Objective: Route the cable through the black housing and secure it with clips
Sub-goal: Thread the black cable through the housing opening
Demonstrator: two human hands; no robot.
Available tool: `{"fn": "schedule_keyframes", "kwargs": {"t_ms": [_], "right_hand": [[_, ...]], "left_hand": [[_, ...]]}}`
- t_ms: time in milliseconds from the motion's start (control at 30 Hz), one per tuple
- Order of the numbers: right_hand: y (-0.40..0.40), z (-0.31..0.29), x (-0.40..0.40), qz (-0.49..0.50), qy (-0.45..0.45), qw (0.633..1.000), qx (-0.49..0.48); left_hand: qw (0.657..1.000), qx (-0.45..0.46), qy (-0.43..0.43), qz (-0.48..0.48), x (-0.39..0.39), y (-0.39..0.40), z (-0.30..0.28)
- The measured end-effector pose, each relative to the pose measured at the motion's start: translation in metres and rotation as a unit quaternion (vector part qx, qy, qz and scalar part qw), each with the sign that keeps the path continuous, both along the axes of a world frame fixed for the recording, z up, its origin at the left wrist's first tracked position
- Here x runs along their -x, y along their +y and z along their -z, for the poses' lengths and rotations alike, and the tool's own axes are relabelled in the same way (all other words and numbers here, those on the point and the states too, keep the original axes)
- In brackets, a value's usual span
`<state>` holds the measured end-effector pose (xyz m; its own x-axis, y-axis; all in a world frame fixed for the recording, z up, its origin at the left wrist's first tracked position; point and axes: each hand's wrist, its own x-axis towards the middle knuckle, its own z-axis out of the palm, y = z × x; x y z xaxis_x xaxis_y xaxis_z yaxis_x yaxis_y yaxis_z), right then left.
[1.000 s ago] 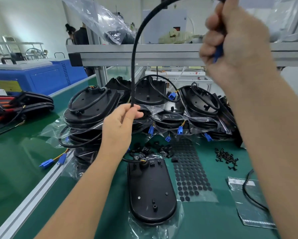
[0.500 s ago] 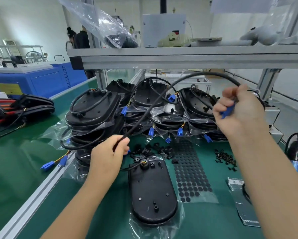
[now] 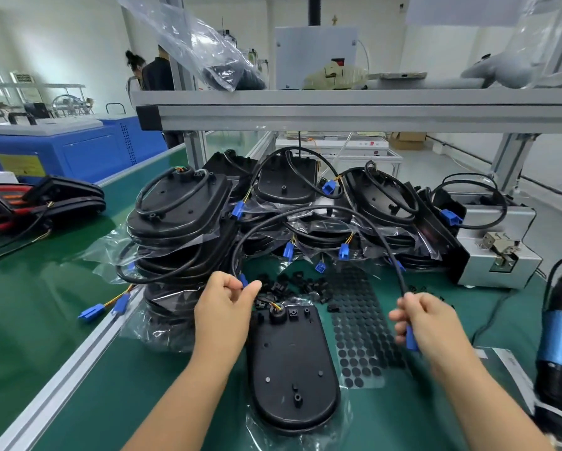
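Inside the left hand [image 3: 223, 307] the pinched stretch of the black cable [image 3: 309, 212] is hidden, so where it runs toward the housing's [image 3: 292, 366] port below the thumb cannot be traced. The right hand's [image 3: 426, 323] curled fingers cover most of the blue connector [image 3: 411, 338], its tip alone showing beneath them. Right of that grip, the blue-banded tool [image 3: 558, 346] is blurred and cut by the frame's edge.

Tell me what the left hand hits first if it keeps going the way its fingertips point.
The left hand points right and slightly away. Likely first: the loose black clips just beyond its fingertips, though depth is unclear.
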<state>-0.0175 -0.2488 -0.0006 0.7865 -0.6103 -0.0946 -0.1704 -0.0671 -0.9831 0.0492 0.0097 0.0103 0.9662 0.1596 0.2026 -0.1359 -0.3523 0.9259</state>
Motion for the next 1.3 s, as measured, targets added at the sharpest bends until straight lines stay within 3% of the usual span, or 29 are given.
{"fn": "schedule_keyframes", "kwargs": {"t_ms": [100,200,300,400,467,567,733,800,867,1067,1133,1300], "right_hand": [[0.004,0.005,0.01,-0.04,0.03,0.995,0.09],[0.006,0.007,0.014,-0.04,0.1,0.954,0.281],[0.015,0.006,0.018,0.006,0.145,0.89,0.432],[0.036,-0.001,0.018,0.062,-0.001,0.866,0.496],[0.058,-0.019,0.013,-0.045,-0.099,0.898,0.426],[0.09,-0.038,-0.009,-0.244,-0.108,0.946,0.182],[0.118,-0.055,-0.044,-0.256,-0.138,0.956,0.038],[0.122,-0.054,-0.048,-0.241,-0.158,0.955,0.072],[0.124,-0.047,-0.048,-0.224,-0.176,0.942,0.177],[0.136,-0.031,-0.046,-0.214,-0.226,0.856,0.412],[0.136,-0.028,-0.046,-0.201,-0.233,0.864,0.398],[0.12,-0.033,-0.043,-0.211,-0.152,0.942,0.213]], "left_hand": [[0.993,0.113,0.014,-0.005,0.002,-0.012,0.0],[0.985,0.17,0.015,0.01,0.003,-0.017,0.001],[0.993,0.096,-0.012,0.06,0.004,-0.02,-0.001],[0.994,0.02,-0.034,0.105,0.004,-0.022,-0.001],[0.991,-0.027,-0.05,0.118,0.004,-0.021,0.0],[0.983,-0.077,-0.075,0.146,0.004,-0.016,0.001],[0.962,-0.174,-0.103,0.185,0.005,-0.01,0.004],[0.963,-0.168,-0.093,0.19,0.006,-0.008,0.006],[0.965,-0.154,-0.078,0.197,0.006,-0.003,0.009],[0.975,-0.059,-0.057,0.208,0.007,-0.003,0.009],[0.977,-0.04,-0.061,0.2,0.007,-0.005,0.009],[0.973,-0.126,-0.118,0.151,0.004,-0.012,0.01]]}}
